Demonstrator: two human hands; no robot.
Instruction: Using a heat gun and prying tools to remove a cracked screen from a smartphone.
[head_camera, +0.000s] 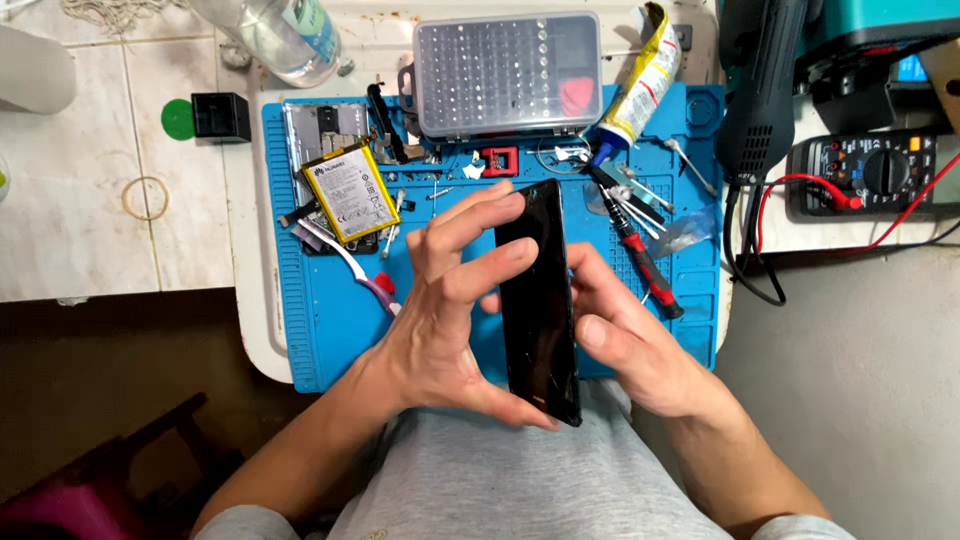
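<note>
A black phone screen panel (540, 300) is held upright on edge over a blue work mat (330, 320). My left hand (450, 300) grips its left side, fingers across the top half and thumb at the bottom corner. On the right side, my right hand (630, 340) holds it with the thumb against the edge. A phone battery (350, 192) lies on the opened phone back (325, 125) at the mat's upper left.
A clear bit-set case (507, 72), a glue tube (640, 85), a red-handled screwdriver (645, 265), tweezers and a toothbrush (345, 260) lie on the mat. A multimeter (865, 172) and a hot-air tool (760, 90) sit right; a bottle (280, 35) stands at the back left.
</note>
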